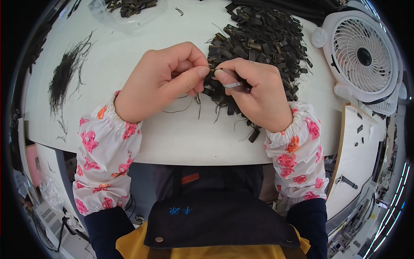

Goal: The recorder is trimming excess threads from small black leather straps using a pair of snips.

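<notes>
My left hand (pixel 161 80) is closed in a pinch, thumb against index finger, at the left edge of a heap of small black fabric tabs (pixel 265 36). What it pinches is a small dark piece, mostly hidden by the fingertips, with loose dark threads (pixel 197 100) hanging below. Close beside it, my right hand (pixel 263 88) is closed around a small shiny metal tool (pixel 237 86); its shape is largely covered by the fingers and palm. The fingertips of both hands almost meet over the heap. One stray tab (pixel 254 134) lies below my right hand.
On the white table (pixel 181 144), a tangle of black thread ends (pixel 64 80) lies at left. A clear plastic bag (pixel 123 19) with more dark tabs sits at the far left. A white fan (pixel 362 56) stands at right, above a wooden-edged board (pixel 355 151).
</notes>
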Demonstrator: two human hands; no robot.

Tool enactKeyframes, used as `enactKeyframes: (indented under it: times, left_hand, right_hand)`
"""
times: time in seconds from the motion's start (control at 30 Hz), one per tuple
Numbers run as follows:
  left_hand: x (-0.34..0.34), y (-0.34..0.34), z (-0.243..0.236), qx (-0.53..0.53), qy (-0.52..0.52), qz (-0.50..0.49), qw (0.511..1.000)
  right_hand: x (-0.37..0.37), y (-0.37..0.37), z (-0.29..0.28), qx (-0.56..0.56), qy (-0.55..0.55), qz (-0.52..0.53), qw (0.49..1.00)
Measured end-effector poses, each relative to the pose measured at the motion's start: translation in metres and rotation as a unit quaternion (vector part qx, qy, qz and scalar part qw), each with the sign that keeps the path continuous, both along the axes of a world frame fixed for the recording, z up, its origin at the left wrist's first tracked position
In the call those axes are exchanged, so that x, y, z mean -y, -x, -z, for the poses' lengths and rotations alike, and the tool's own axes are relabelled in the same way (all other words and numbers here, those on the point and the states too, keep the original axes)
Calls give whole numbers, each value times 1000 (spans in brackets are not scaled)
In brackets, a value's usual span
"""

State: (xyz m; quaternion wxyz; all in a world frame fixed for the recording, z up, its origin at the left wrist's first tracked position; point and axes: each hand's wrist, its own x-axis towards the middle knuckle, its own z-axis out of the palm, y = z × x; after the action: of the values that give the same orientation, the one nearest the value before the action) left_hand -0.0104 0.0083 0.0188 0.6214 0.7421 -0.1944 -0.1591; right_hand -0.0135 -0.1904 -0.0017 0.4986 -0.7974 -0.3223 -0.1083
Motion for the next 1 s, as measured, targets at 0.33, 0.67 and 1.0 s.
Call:
enactKeyframes:
  times: [0.33,0.67,1.0]
  left_hand:
    - [7,3,19,353,-161,-41,921]
    - [-16,-15,5,390,-221,-143,882]
    - [-13,-7,7,206,-212,-38,954]
  right_hand:
    - [-1,2,-1,-124,12,15,992]
    - [1,1,-6,-138,28,-8,990]
    - [1,2,-8,-101,28,18,994]
